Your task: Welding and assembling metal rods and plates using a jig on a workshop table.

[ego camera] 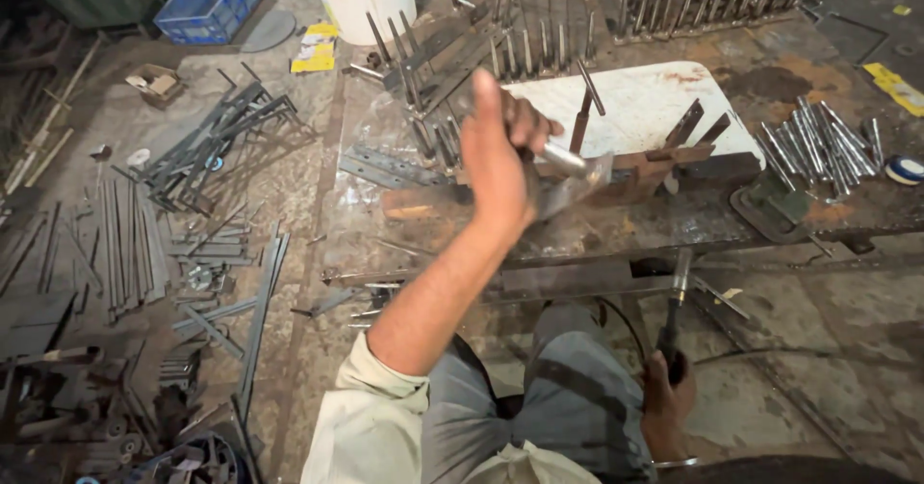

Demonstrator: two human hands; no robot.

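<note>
A flat yellow package with white and dark patches [315, 49] lies on the floor in the upper middle-left of the frame, just left of a white drum. An open brown cardboard box [154, 82] sits at upper left, below a blue plastic crate. A yellow label strip [895, 87] lies at upper right, a smaller yellow scrap [901, 10] above it.

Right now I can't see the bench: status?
Left hand raised, shut on a hammer. Right hand low, gripping a welding holder. Brackets on workbench; nothing between.
</note>
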